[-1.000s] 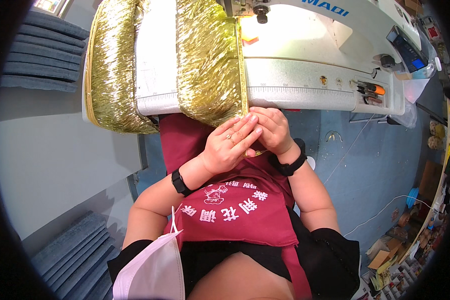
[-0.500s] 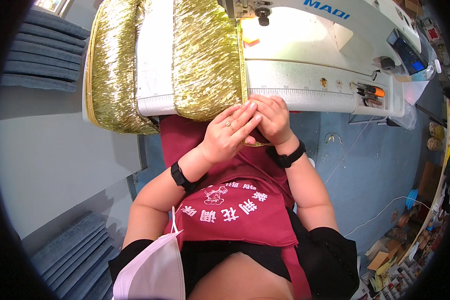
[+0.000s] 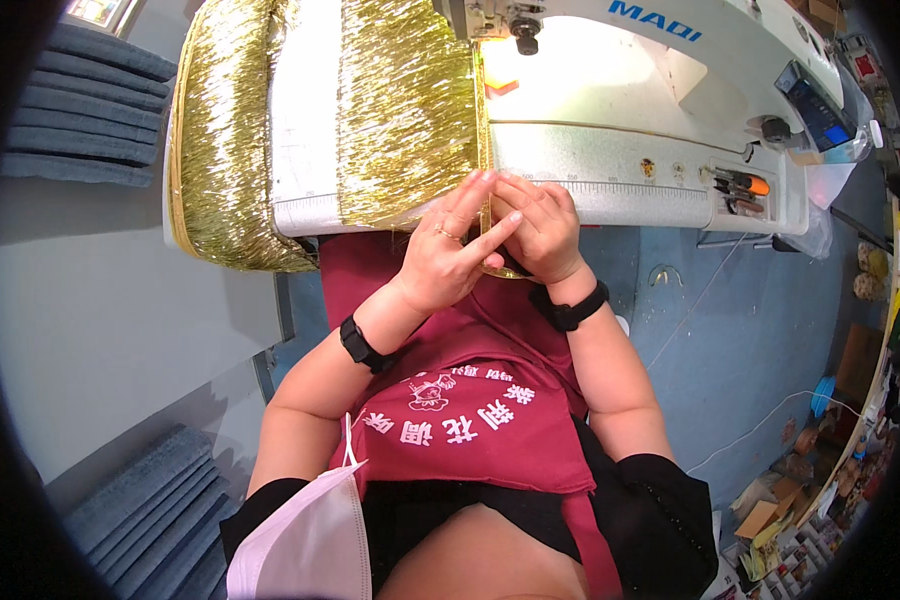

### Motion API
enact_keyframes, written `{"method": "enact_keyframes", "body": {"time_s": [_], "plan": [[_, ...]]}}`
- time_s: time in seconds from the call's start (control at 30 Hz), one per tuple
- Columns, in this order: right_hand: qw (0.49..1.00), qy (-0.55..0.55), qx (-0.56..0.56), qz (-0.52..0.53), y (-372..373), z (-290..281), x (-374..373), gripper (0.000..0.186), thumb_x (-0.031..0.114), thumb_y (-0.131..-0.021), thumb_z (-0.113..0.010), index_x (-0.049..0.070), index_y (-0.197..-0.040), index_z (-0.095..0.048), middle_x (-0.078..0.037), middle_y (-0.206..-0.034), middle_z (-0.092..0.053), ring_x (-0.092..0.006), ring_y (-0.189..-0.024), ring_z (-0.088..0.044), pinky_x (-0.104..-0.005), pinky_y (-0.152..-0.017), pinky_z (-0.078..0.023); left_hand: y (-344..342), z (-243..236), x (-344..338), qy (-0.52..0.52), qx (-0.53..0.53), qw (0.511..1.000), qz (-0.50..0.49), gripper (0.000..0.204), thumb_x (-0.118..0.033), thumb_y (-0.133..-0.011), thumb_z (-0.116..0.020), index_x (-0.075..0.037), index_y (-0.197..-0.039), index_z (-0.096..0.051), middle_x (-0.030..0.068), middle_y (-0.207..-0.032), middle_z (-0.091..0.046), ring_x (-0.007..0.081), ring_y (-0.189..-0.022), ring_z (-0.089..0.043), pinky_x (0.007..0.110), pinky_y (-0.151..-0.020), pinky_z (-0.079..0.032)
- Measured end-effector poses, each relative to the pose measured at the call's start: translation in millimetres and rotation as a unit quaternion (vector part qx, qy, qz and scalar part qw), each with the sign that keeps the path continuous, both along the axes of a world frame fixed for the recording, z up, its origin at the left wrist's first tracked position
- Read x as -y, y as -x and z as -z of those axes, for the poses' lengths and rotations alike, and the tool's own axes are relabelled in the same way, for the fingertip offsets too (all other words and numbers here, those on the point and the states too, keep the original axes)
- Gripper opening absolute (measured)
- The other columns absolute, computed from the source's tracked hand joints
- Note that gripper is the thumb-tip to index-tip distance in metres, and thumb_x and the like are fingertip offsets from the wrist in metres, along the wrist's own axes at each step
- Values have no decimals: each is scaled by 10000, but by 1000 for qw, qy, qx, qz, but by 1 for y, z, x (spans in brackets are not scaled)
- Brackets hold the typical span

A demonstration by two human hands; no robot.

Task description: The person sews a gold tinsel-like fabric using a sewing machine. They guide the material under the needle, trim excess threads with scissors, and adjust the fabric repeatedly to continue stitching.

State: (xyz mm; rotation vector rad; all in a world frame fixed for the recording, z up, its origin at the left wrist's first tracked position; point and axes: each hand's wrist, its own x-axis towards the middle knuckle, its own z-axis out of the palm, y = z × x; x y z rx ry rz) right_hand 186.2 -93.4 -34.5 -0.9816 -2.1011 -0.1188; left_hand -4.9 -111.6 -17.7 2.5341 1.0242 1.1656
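A shiny gold tinsel fringe (image 3: 405, 110) lies across the front of the sewing machine bed, with a narrow gold edge band (image 3: 483, 120) along its right side. My left hand (image 3: 448, 245) pinches this band at the table's front edge, its fingertips close to those of my right hand. My right hand (image 3: 542, 232) has its fingers bent round the same band from the right. A loop of the band hangs below between both hands, partly hidden by the fingers. The machine head (image 3: 510, 25) stands above the band's far end.
Another gold tinsel length (image 3: 220, 130) drapes over the table at left. Stacked blue-grey cloth pieces (image 3: 90, 100) sit at far left. An orange-handled tool (image 3: 755, 184) lies in a tray at right, below a control panel (image 3: 815, 105). A red apron (image 3: 470, 430) covers my lap.
Both hands stay at the front edge. The left hand's fingers have slid slightly up along the band, and the fringe's lower end has shifted up and left.
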Motion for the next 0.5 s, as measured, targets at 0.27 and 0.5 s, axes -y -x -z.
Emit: {"method": "enact_keyframes", "body": {"time_s": [0.27, 0.5], "plan": [[999, -2, -9, -32, -5, 0, 1, 172, 207, -899, -703, 112, -1043, -707, -25, -1179, -738, -192, -1183, -684, -370, -957, -462, 0, -2, 6, 31, -57, 997, -41, 463, -469, -991, -583, -304, -1420, -639, 172, -1436, -530, 363, -1291, -561, 485, -1043, -476], [998, -2, -34, -52, -7, 2, 2, 188, 175, -867, -744, 86, -1024, -691, -56, -1168, -733, -237, -1167, -689, -406, -965, -482, 0, -7, 5, 28, -92, 994, -54, 490, -459, -964, -606, -319, -1433, -622, 127, -1415, -571, 327, -1285, -567, 467, -1043, -473]]}}
